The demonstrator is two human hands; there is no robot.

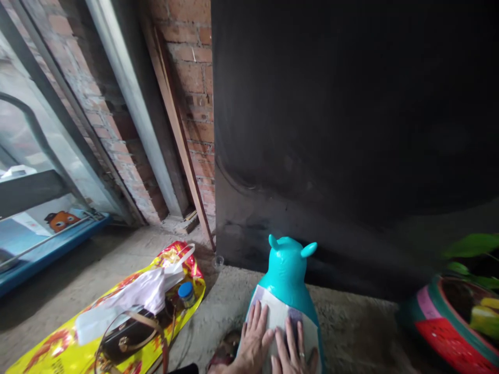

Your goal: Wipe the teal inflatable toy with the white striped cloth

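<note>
Rough concrete floor [351, 327] runs up to a dark wall panel [351, 130], with bare brick [191, 78] and leaning planks [175, 130] to the left of it.

Both hands lie flat and open, fingers spread, gripping nothing. They press side by side on a pale sheet [278, 317] stuck to the back of a turquoise toy [286, 275]. Left hand [253, 340] sits on the sheet's left part, fingertips pointing up toward the toy's head. Right hand [292, 350], a ring on one finger, covers the lower right part. Whether the sheet is a label or loose paper cannot be told.

That toy stands upright on the floor at the bottom centre, just before the wall panel, two small ears on top. Its glossy, rounded skin suggests hollow plastic or an inflatable, so it is probably light, a little yielding under pressure, and slippery to flat palms. Those ears or the narrow neck below them look like the surest places to grasp; the smooth body would likely need both hands cupped around its sides.

Left of the hands lies a yellow bag [78, 343], carrying a white plastic bag [132, 296], a small blue-capped jar [186, 293] and a dark handbag [128, 337]. Far right stands a painted planter [432, 322] with green leaves [471, 246]. Far left is a blue shelf [39, 254].
</note>
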